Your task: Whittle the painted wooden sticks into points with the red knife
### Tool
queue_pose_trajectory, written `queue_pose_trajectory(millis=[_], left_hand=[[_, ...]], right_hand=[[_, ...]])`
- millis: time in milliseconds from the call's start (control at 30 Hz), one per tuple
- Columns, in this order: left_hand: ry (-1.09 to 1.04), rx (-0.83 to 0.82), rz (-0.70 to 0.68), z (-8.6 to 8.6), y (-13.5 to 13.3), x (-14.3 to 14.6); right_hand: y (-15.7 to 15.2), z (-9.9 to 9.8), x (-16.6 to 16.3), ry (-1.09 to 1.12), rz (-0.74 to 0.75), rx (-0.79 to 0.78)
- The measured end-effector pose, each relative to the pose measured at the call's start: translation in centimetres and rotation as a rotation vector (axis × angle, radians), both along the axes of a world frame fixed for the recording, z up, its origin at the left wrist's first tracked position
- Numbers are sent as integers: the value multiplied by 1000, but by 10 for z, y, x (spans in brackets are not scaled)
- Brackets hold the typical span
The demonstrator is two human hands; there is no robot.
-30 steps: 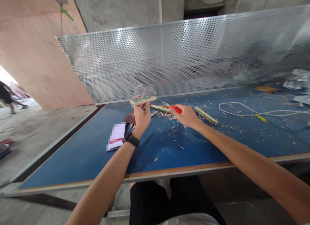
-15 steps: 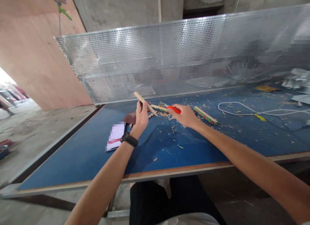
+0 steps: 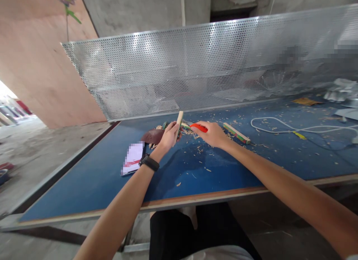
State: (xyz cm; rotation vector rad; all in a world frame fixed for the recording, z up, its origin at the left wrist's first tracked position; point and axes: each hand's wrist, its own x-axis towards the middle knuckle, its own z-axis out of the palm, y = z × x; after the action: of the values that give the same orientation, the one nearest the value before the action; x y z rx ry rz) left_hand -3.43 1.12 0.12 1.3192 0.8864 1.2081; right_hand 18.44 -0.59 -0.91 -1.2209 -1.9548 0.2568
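Observation:
My left hand (image 3: 167, 136) is closed around a pale wooden stick (image 3: 180, 118), which stands nearly upright with its top end above the fingers. My right hand (image 3: 214, 134) grips a red-handled knife (image 3: 199, 127) just to the right; its blade is hard to make out. Between the hands, a second painted stick (image 3: 184, 125) lies partly hidden on the table among wood shavings (image 3: 200, 150). Another stick with green and red sides (image 3: 237, 133) rests right of my right hand. A dark brown object (image 3: 151, 137) lies beside my left hand, with small wood pieces around it.
A phone (image 3: 133, 157) lies by my left wrist on the blue table (image 3: 92, 181). A perforated metal screen (image 3: 167, 66) runs along the back edge. To the right are a white cable (image 3: 275, 131), a brown scrap (image 3: 306, 101) and silvery packaging (image 3: 344, 94).
My left hand has turned the stick from slanting across toward the knife to nearly upright. The red-handled knife stays almost in place in my right hand.

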Motion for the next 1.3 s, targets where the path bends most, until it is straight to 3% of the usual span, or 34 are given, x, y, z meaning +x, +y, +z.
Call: queue_pose_trajectory(millis=[200, 400, 600, 833, 1067, 1300], left_hand=[[79, 52, 78, -4, 5, -2], [57, 291, 53, -3, 3, -5], [195, 577, 331, 12, -12, -4], [272, 683, 498, 14, -10, -8], [223, 622, 414, 9, -8, -6], [38, 308, 204, 3, 2, -7]], right_hand=[[3, -2, 1, -50, -70, 26], [1, -3, 0, -44, -7, 11], [2, -3, 1, -51, -11, 3], [2, -3, 1, -81, -16, -3], [0, -3, 0, -43, -10, -11], [-1, 0, 0, 25, 14, 31]])
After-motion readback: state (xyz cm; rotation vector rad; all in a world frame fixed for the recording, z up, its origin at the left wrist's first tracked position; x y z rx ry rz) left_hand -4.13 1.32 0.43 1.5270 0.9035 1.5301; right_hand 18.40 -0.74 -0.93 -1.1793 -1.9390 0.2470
